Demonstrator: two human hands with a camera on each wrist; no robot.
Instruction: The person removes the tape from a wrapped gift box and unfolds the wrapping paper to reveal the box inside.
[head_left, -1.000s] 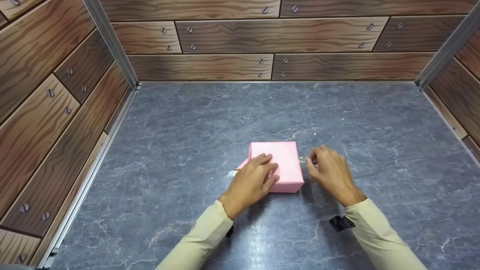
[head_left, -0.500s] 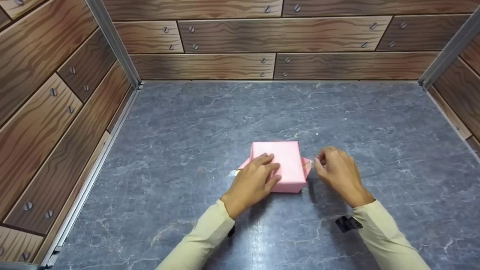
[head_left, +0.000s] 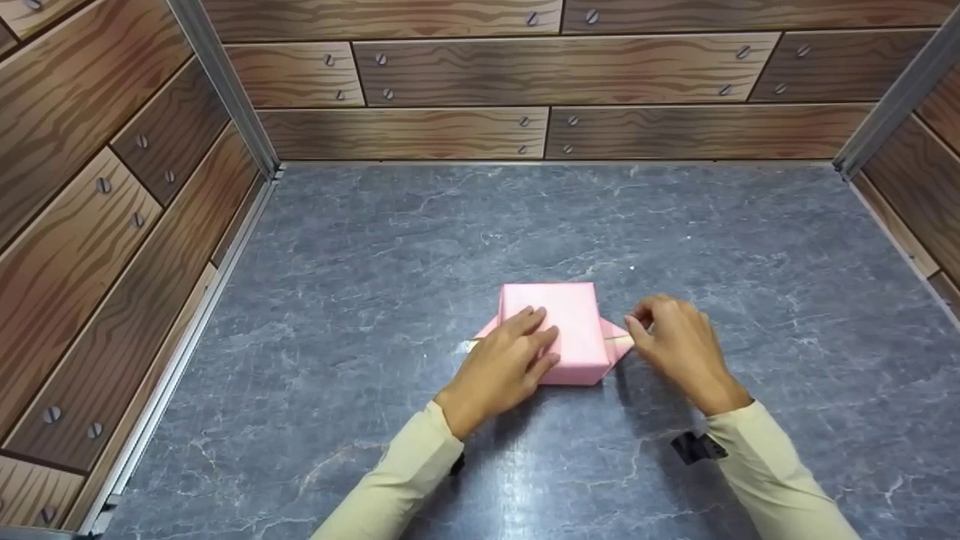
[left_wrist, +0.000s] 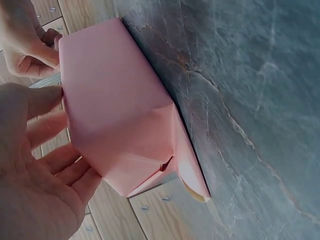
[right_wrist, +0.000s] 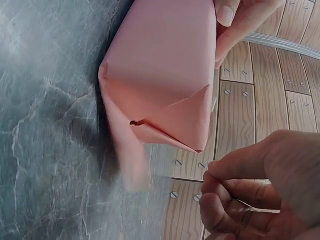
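Observation:
A box wrapped in pink paper [head_left: 570, 322] sits on the dark surface in front of me. My left hand [head_left: 499, 360] rests on its top with the fingers spread and relaxed, also seen from the side in the left wrist view. At the box's right end a pointed paper flap [head_left: 617, 341] sticks out, blurred in the right wrist view. Beside the flap tip my right hand [head_left: 671, 345] has thumb and forefinger pinched together; a faint clear strip of tape [right_wrist: 159, 174] seems to run from the flap to them. Another flap [left_wrist: 192, 180] with a yellowish tip juts from the left end.
The grey-blue marbled tabletop [head_left: 375, 262] spreads around the box. Wood-print panels [head_left: 570, 71] stand at the back and both sides, joined by metal corner rails [head_left: 225, 90]. A tiny white speck [head_left: 631, 268] lies behind the box.
My right hand has moved slightly right, away from the box, and the right flap has come out from the end to stick outward. My left hand and the box have stayed put.

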